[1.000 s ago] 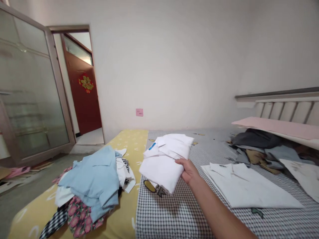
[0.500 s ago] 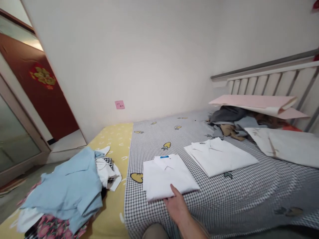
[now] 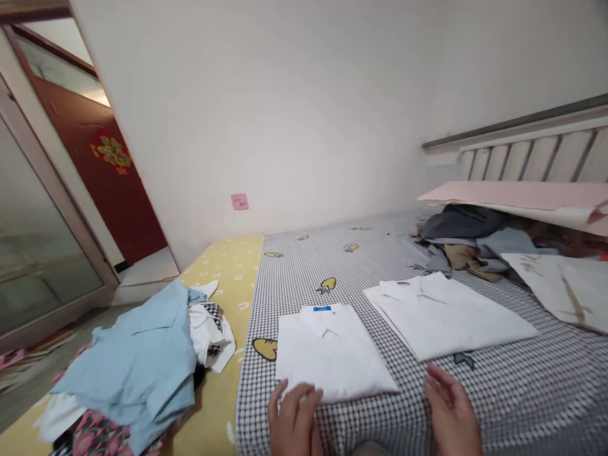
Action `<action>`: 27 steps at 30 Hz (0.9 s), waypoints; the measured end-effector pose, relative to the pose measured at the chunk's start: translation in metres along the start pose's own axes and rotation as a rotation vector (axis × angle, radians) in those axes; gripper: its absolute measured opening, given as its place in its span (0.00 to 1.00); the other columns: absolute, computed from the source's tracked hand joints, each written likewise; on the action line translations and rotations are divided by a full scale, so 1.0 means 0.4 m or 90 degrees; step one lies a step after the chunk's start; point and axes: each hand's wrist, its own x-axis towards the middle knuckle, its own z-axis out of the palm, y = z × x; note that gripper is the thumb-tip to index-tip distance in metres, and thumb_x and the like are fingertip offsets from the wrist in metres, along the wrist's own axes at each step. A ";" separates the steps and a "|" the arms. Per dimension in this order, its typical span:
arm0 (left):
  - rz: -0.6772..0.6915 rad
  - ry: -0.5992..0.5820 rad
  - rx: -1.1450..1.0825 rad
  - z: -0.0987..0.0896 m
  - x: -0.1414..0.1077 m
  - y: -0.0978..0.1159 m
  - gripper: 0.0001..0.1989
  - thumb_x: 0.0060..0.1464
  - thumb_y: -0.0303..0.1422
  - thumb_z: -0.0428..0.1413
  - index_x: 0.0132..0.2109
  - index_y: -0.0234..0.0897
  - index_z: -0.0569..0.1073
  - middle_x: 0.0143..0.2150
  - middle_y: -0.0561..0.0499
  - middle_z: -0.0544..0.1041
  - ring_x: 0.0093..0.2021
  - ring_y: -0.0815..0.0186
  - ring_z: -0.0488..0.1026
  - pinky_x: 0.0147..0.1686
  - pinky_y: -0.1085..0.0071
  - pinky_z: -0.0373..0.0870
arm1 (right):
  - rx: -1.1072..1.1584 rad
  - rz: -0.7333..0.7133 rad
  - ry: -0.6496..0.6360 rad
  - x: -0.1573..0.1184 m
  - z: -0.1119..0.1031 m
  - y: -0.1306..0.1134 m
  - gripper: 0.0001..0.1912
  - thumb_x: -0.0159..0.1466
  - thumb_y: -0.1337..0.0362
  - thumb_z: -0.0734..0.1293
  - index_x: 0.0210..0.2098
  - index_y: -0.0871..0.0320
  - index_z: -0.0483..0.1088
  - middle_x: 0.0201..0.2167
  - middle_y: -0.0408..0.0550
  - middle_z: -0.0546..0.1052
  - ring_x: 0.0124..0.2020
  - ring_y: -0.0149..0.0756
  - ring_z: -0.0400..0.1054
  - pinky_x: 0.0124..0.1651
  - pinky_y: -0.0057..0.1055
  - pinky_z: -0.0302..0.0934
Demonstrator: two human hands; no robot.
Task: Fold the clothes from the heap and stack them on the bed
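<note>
Left hand [image 3: 295,421] and right hand [image 3: 451,411] open at a folded white shirt [image 3: 332,354] on a checked bedsheet [image 3: 304,272]

At far left, a glass-paneled door [image 3: 42,234] beside a doorway, with a red door [image 3: 102,190] beyond and a gold floral decoration [image 3: 111,152] on it. Next, on a yellow bedsheet [image 3: 218,285], a loose heap of clothes: a light blue shirt [image 3: 133,361] on top, a crumpled white garment [image 3: 209,335] against it, and floral fabric [image 3: 92,437] beneath. Above, a pink sticky note [image 3: 240,201] on the white wall [image 3: 304,107].

Then the left hand, open and palm down, with fingers [image 3: 304,396] at the lower edge of the folded white shirt, touching it without any grip. The shirt flat on the checked bedsheet, just right of the yellow bedsheet, collar away from the hands, a blue label [image 3: 322,308] at the neck.

Further right, the right hand, open with fingers lightly curved, holding nothing, apart from that shirt and just below a second folded white shirt [image 3: 451,316]. Beyond, a heap of dark gray and tan clothes [image 3: 463,231] under a pink board [image 3: 517,195], a slatted headboard [image 3: 532,152] behind, and a stained white cloth [image 3: 555,291] at the edge.
</note>
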 end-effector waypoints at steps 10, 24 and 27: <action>-0.087 -0.216 0.306 0.288 0.142 -0.158 0.24 0.66 0.36 0.43 0.66 0.40 0.65 0.68 0.43 0.66 0.68 0.55 0.62 0.66 0.44 0.59 | -0.678 -0.483 -0.334 -0.012 0.287 -0.009 0.29 0.68 0.51 0.55 0.66 0.48 0.62 0.69 0.47 0.62 0.72 0.53 0.45 0.69 0.65 0.28; -0.331 -0.382 0.319 0.266 0.093 -0.144 0.28 0.66 0.41 0.42 0.70 0.41 0.57 0.73 0.44 0.51 0.73 0.51 0.48 0.70 0.43 0.46 | -0.719 -0.409 -0.316 -0.010 0.327 -0.039 0.29 0.71 0.54 0.52 0.70 0.45 0.54 0.73 0.43 0.50 0.74 0.51 0.37 0.69 0.66 0.28; -0.337 -0.358 0.271 0.269 0.077 -0.155 0.28 0.66 0.45 0.40 0.69 0.43 0.58 0.73 0.45 0.51 0.73 0.53 0.48 0.70 0.44 0.46 | -0.723 -0.444 -0.351 0.001 0.368 -0.031 0.29 0.71 0.52 0.52 0.70 0.42 0.51 0.73 0.40 0.49 0.74 0.51 0.34 0.68 0.67 0.24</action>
